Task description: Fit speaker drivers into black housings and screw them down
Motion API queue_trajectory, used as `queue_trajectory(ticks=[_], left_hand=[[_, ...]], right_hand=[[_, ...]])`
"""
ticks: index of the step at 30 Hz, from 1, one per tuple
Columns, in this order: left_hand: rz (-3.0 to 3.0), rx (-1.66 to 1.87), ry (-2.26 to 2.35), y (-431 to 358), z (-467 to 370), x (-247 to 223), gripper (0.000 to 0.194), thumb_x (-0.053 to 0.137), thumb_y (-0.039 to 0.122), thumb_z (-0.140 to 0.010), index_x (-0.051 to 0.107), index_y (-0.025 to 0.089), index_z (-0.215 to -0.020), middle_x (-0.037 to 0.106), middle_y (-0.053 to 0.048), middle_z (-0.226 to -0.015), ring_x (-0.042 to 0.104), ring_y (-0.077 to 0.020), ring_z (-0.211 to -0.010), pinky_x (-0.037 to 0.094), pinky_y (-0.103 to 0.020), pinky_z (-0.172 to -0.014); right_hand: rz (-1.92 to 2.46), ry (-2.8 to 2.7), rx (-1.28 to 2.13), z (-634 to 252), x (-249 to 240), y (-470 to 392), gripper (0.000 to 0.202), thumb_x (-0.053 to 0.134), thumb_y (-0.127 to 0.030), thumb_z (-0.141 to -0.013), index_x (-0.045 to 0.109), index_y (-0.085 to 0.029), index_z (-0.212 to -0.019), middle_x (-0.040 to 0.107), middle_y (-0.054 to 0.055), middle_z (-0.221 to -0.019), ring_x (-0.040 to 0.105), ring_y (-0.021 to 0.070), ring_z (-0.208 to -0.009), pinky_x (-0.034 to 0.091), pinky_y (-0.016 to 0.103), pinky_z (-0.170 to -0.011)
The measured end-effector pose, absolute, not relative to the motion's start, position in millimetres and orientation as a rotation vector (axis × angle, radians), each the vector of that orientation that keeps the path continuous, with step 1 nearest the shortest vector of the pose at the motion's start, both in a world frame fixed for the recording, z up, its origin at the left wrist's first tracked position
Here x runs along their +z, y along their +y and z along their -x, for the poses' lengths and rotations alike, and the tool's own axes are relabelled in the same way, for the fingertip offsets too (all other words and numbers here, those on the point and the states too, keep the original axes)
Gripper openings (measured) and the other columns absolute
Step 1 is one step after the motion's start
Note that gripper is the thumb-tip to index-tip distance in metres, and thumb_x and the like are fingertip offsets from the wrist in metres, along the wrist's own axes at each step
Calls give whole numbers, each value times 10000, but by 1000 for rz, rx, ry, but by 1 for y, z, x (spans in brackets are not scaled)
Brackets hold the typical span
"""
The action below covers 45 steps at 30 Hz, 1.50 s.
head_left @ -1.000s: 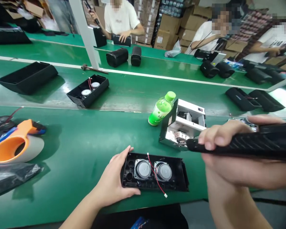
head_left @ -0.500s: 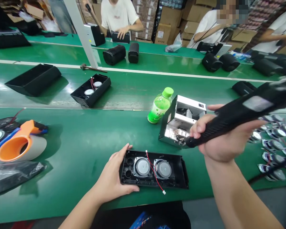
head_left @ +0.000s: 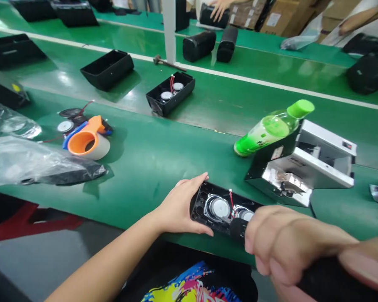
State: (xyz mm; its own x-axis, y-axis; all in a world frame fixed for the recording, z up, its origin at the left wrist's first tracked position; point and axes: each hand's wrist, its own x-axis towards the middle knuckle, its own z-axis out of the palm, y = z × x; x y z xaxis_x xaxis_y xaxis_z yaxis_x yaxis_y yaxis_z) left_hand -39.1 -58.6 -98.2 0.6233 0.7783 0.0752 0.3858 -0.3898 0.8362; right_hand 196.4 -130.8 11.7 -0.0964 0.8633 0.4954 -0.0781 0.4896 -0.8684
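Note:
Near the table's front edge lies a black speaker housing [head_left: 195, 214] with two round speaker drivers [head_left: 220, 207] in it and a thin red wire [head_left: 231, 199] between them. My left hand [head_left: 185, 205] grips the housing's left end, thumb on the near side and fingers on the far side. In the lower right, my right hand [head_left: 290, 243] is wrapped round a black electric screwdriver [head_left: 238, 228]. Its front end is over the housing's near side, by the right driver. The hand and tool cover the housing's right part, and the tool's tip cannot be made out.
Beyond the housing stand a screw feeder [head_left: 280, 167] and a green-capped bottle [head_left: 271, 128]. At left are an orange tape dispenser [head_left: 88, 140] and a plastic-wrapped part [head_left: 63, 167]. Another housing with drivers [head_left: 171, 94] and an open black shell [head_left: 108, 69] are farther back. A co-worker's hand [head_left: 219, 8] shows behind.
My right hand has brought the electric screwdriver down and left, from beside the screw feeder to over the housing. My left hand keeps its hold. The view has swung left and down.

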Motion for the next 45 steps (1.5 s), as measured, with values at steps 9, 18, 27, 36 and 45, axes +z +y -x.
queue_trajectory(ticks=[9, 18, 27, 36, 45], left_hand=[[-1993, 696, 839, -55, 35, -104, 1404, 930, 792, -682, 230, 246, -1769, 485, -208, -1737, 533, -438, -1560, 359, -639, -1319], [-1971, 760, 798, -56, 33, -108, 1394, 915, 809, -688, 233, 258, -1772, 503, -215, -1721, 551, -442, -1544, 373, -643, -1300], [-1970, 725, 785, -56, 36, -107, 1407, 925, 789, -679, 225, 262, -1780, 526, -204, -1707, 538, -430, -1557, 377, -628, -1297], [-1952, 718, 772, -57, 37, -108, 1415, 936, 769, -675, 226, 252, -1784, 535, -199, -1700, 522, -424, -1569, 364, -612, -1313], [-1948, 723, 783, -57, 37, -107, 1416, 973, 696, -651, 228, 270, -1778, 553, -196, -1684, 539, -426, -1554, 388, -622, -1293]], right_hand=[[818, -1282, 1085, -176, -10, -133, 456, 883, -604, -862, 739, -367, -1225, 723, -6, -765, 678, 236, -639, 611, 479, -676], [934, -1303, 1116, -168, 3, -116, 298, 536, -397, -1094, 763, -298, -928, 645, 50, -629, 671, 253, -607, 602, 445, -604], [605, -1488, 1023, -158, -13, -116, 377, 653, -497, -1067, 743, -210, -1294, 722, 54, -802, 698, 216, -656, 623, 441, -656], [671, -1590, 1112, -160, -13, -116, 247, 558, -382, -1118, 755, -251, -1191, 737, 64, -789, 738, 213, -700, 658, 432, -712], [701, -1449, 1010, -143, -14, -118, 208, 602, -272, -1082, 800, -272, -1148, 731, 33, -746, 716, 209, -649, 638, 384, -597]])
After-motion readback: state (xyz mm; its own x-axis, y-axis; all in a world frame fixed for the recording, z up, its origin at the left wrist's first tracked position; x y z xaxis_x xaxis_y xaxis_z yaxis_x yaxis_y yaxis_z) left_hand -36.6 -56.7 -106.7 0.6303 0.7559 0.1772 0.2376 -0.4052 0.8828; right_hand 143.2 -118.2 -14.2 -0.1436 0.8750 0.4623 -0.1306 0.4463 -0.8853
